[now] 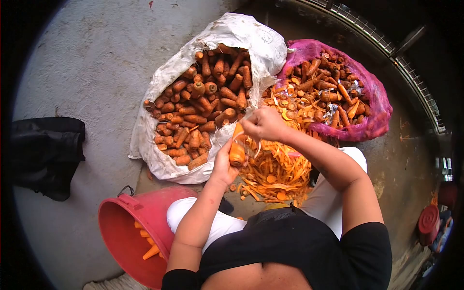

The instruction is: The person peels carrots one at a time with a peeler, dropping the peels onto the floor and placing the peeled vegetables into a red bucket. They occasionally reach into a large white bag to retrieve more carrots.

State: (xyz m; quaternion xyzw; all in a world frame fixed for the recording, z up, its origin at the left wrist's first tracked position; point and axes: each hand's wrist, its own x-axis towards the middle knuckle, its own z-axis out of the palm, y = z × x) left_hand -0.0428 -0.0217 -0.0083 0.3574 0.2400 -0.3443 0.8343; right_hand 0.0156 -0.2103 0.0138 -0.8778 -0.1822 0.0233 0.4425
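In the middle of the head view, my left hand (225, 166) is wrapped round a bright orange carrot (237, 154) whose skin looks peeled. My right hand (265, 124) is closed in a grip at the carrot's upper end; what it holds is hidden by the fingers. A thin strip of peel hangs just below it. Beneath both hands lies a heap of orange peelings (278, 166) with cut carrot ends. Beyond my left hand, a white sack (162, 89) lies open, full of unpeeled carrots (193, 108).
A pink mesh sack (379, 104) holds carrots, cut ends and scraps at the upper right. By my left leg, a tilted red bucket (113, 227) contains peeled carrots (150, 241). Dark cloth (46, 152) lies at the left. Another red container (428, 223) stands far right.
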